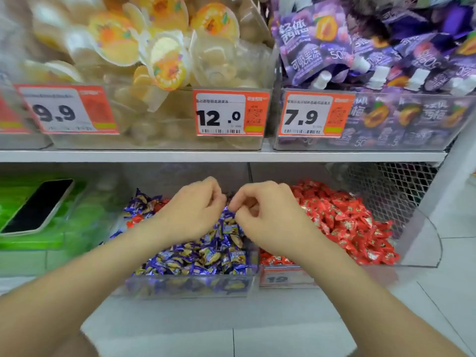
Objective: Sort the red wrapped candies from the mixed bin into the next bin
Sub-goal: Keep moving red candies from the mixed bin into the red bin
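The mixed bin [185, 286] is a clear tub on the lower shelf, full of purple and gold wrapped candies [206, 256]. A few red wrapped candies [134, 220] lie at its back left. To its right, the neighbouring bin [422, 243] holds a heap of red wrapped candies [345, 222]. My left hand [195, 210] and my right hand [268, 217] hover close together over the back of the mixed bin, fingers curled down onto the pile. The fingertips are hidden, and I cannot tell whether either hand holds a candy.
A black phone [38, 204] lies on green packs [31, 240] at the left of the lower shelf. The upper shelf [231, 156] carries bins of jelly cups [164, 60] and purple pouches [360, 60] with price tags. A wire mesh panel [391, 186] closes the right end.
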A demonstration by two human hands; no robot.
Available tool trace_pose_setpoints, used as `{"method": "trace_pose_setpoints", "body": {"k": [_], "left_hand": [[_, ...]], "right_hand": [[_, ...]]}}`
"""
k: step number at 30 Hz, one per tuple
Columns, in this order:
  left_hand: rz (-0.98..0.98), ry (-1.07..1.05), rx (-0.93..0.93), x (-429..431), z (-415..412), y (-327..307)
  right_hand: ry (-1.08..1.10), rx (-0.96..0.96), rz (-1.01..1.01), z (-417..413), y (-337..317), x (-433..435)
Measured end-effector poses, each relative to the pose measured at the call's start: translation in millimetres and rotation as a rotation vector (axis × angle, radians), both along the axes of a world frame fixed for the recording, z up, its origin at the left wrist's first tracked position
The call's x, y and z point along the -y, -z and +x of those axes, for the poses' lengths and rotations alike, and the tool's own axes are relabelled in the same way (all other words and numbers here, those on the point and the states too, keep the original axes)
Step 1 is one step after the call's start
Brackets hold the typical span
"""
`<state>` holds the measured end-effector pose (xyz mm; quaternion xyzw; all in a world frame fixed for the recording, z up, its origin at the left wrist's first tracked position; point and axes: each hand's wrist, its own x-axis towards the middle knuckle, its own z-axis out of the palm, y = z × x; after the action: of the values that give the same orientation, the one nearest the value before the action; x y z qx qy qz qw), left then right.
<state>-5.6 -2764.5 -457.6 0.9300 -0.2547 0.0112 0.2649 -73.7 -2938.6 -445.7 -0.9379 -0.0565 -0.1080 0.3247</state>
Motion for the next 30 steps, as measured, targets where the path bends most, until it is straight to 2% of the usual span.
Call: {"method": "trace_pose_setpoints", "body": {"k": [4, 7, 10, 12, 14, 17, 20, 24, 28, 30], "left_hand": [[0.394, -0.192, -0.106, -69.3, 55.6, 22.7], [0.502, -0.306, -0.275, -104.8, 80.6, 38.8], [0.565, -0.325, -0.219, -123.8, 96.8, 50.7], [0.551, -0.295, -0.178, -128.6, 104.3, 62.0], [0.5, -0.262, -0.221, -130.2, 108.6, 71.7], [0.429, -0.223, -0.257, -130.4, 109.0, 78.8], [0.447, -0.147, -0.231, -130.7, 110.2, 85.1], [0.445, -0.122, -0.238, -131.3, 111.2, 87.5], [0.405, -0.121, -0.247, -131.9, 107.4, 82.5], [0.374, -0.113, -0.242, -131.9, 106.9, 79.9]], "right_hand": [[-0.146, -0.125, -0.253, 40.7, 26.5, -43.5], [-0.176, -0.212, -0.413, 78.1, 48.6, -62.8], [-0.216, -0.17, -0.513, 109.2, 63.6, -81.7], [-0.282, -0.108, -0.599, 125.7, 69.9, -94.5], [-0.307, -0.082, -0.628, 137.0, 73.6, -109.2], [-0.326, -0.154, -0.587, 146.9, 83.9, -128.1], [-0.387, -0.222, -0.641, 150.4, 92.7, -135.0], [-0.345, -0.248, -0.649, 160.7, 96.2, -131.6], [-0.321, -0.333, -0.608, 159.4, 96.8, -131.9], [-0.312, -0.368, -0.518, 159.3, 93.4, -129.0]]}}
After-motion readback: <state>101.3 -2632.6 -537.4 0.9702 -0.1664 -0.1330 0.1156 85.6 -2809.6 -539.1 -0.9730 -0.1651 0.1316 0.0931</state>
